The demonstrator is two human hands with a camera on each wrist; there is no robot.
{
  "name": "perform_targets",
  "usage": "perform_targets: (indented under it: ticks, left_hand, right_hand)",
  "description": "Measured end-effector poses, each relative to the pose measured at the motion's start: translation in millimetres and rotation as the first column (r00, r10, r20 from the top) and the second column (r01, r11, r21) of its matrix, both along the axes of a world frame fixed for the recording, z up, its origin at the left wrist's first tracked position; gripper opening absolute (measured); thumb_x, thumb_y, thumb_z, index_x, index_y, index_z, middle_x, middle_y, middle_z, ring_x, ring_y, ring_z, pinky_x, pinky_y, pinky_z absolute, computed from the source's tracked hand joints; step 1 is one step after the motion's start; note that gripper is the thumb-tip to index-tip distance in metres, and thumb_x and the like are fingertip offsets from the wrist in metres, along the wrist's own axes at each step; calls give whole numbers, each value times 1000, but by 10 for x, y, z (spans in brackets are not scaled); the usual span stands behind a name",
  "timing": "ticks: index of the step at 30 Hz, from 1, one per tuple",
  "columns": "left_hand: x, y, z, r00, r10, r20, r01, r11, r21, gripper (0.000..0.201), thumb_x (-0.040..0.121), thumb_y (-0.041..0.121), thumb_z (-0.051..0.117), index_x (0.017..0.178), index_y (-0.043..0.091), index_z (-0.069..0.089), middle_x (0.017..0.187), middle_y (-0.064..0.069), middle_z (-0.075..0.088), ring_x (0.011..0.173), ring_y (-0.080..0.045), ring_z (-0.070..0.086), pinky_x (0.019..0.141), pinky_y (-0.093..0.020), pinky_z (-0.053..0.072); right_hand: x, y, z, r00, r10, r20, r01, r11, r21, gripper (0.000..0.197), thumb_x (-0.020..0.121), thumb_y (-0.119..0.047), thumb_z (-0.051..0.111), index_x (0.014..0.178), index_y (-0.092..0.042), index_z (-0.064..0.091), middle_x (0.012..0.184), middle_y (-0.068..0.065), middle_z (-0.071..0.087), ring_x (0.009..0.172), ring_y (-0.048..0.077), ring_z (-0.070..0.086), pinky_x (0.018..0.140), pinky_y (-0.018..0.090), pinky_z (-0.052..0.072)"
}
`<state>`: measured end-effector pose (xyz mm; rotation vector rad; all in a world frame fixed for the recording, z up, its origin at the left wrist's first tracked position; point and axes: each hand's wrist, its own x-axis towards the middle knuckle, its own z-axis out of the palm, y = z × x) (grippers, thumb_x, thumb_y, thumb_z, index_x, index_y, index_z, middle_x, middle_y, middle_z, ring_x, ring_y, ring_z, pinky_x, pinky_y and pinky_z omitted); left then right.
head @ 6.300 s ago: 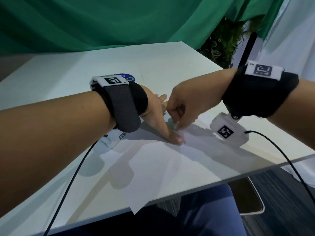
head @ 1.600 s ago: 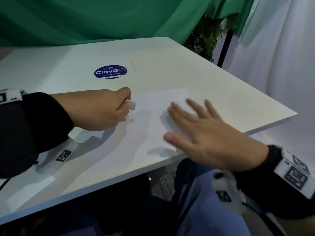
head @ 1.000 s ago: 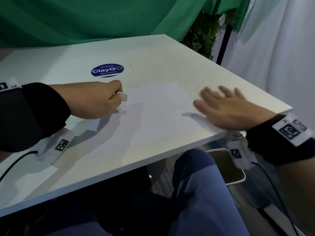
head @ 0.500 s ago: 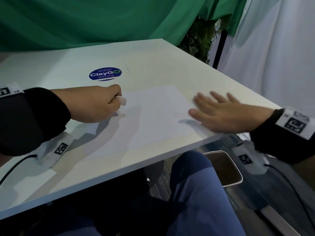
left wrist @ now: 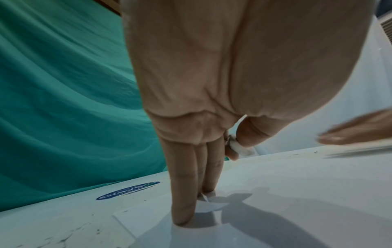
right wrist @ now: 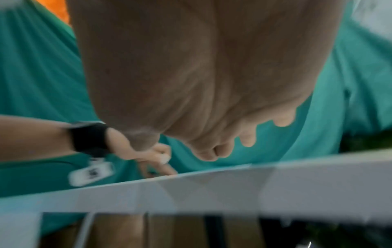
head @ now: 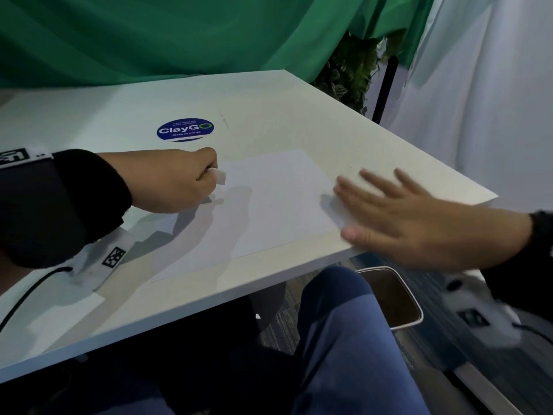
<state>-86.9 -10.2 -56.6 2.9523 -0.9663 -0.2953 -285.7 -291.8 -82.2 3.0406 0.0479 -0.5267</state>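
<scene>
A white sheet of paper (head: 263, 211) lies flat near the front edge of the white table (head: 284, 109). My left hand (head: 209, 175) pinches a small white eraser (head: 220, 177) between thumb and forefinger. Its other fingers (left wrist: 184, 193) stand straight with their tips pressed on the paper's far left corner. The left wrist view shows the eraser (left wrist: 239, 148) held just above the sheet. My right hand (head: 374, 199) is flat and spread, palm down, on the sheet's right edge and blurred by motion. The right wrist view shows its fingers (right wrist: 248, 141) loosely extended over the table edge.
A blue ClayGO sticker (head: 185, 130) is stuck on the table beyond the paper. Green cloth (head: 179, 34) hangs behind, with a plant (head: 350, 70) and white curtain at the right. A bin (head: 389, 298) stands on the floor below the table's front right edge, beside my knee.
My right hand has swept out to the right off the sheet and back onto its right edge. My left hand has kept pinching the eraser and pressing the same corner.
</scene>
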Motion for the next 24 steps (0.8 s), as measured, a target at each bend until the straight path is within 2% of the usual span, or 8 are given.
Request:
perform_targets:
  ticks: [3,6,7,10,14,19,23,24]
  left_hand:
    - [-8,-5,7,1000,0,-10,0,1000,12,26,109,47,32,97,31,48,89,8,67,81,-16,61,69,-36,40]
    - [-20,-10,3,1000,-3,-11,3,1000,11,25,109,45,33,96,29,48,85,6,66,78,-18,60,66,-35,39]
    - [-24,-15,3,1000,-3,-11,3,1000,12,25,109,45,34,96,29,48,84,6,65,77,-18,60,65,-35,38]
    - [-44,-40,19,1000,5,-14,-5,1000,25,26,109,45,32,98,29,48,85,6,65,79,-17,59,64,-34,37]
    - [-57,-28,43,1000,13,-11,-13,999,29,28,109,47,31,100,28,49,89,4,67,81,-19,60,66,-35,38]
    - [-45,-22,42,1000,10,-15,-10,999,37,29,110,48,30,99,28,48,89,4,66,81,-18,59,66,-36,38]
    - [-23,3,24,1000,-4,-4,4,998,57,26,110,42,28,100,27,47,89,5,65,79,-18,58,65,-36,38]
    - [-18,5,20,1000,-8,-4,8,998,58,25,110,41,28,100,27,47,89,4,65,79,-19,59,66,-36,38]
  right_hand:
    - [-37,31,-48,993,-53,-107,57,997,42,99,72,-90,-22,158,-43,-28,166,-21,-33,154,10,-33,127,48,-18]
    - [163,-207,97,973,-207,-98,192,972,-136,147,38,-93,-44,166,-28,-12,174,-2,-18,159,27,-23,126,62,-10]
    - [219,-226,145,980,-186,-74,176,976,-130,147,38,-94,-42,166,-27,-13,174,-3,-20,158,26,-24,126,61,-10]
    - [367,38,222,999,-36,19,36,999,2,114,68,-94,-22,164,-33,-19,169,-14,-26,156,18,-27,128,54,-11]
    - [783,505,225,992,115,-44,-115,993,-16,99,86,-86,-2,165,-30,-16,171,-14,-22,159,19,-21,128,53,-12]
    - [1149,486,73,969,139,-203,-144,989,-13,94,88,-86,-2,162,-33,-23,170,-16,-27,160,19,-18,129,54,-6]
    - [1095,-94,148,972,-105,-210,84,991,-108,121,62,-101,-14,163,-34,-22,169,-12,-28,160,23,-15,129,56,-5]
    - [1089,-242,179,959,-193,-205,169,977,-132,118,68,-97,-16,165,-30,-17,171,-9,-24,161,26,-13,129,56,-5]
